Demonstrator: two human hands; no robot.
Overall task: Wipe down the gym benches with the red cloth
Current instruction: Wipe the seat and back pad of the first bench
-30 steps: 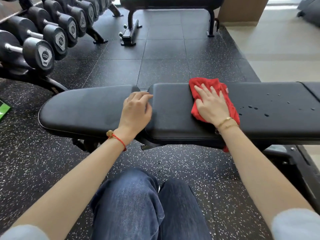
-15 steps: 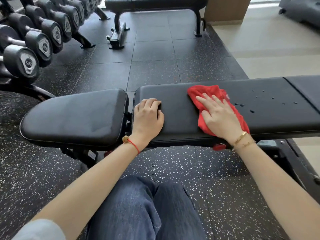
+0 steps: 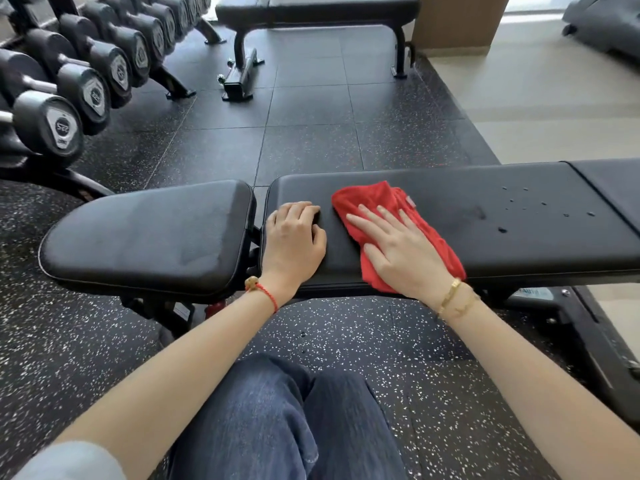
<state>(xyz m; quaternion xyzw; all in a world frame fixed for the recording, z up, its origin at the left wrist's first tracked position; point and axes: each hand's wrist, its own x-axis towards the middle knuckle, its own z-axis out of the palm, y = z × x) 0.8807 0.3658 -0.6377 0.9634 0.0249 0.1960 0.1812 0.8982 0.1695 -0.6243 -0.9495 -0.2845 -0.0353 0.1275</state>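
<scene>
Half a second on, the right hand [image 3: 408, 258] has slid the red cloth [image 3: 388, 220] a little toward the seat end of the long back pad [image 3: 485, 244], and the left hand [image 3: 294, 244] has barely shifted from its spot at that pad's left edge. From where I stand, the right hand lies flat, fingers spread apart, pressing the cloth down on the pad's near half rather than gripping it; a corner of cloth hangs over the front edge. The left hand is loosely curled, knuckles up, holding nothing, just bracing on the pad.

As for progress, I'd say this bench is partway done. Water droplets [image 3: 540, 206] sit on the pad well to the right of the cloth, unwiped. Whether the separate seat pad [image 3: 149, 237] has been wiped I can't tell. A 2nd bench [image 3: 311, 10] stands across the floor, untouched for all I can see, beside the dumbbell rack [image 3: 86, 74].
</scene>
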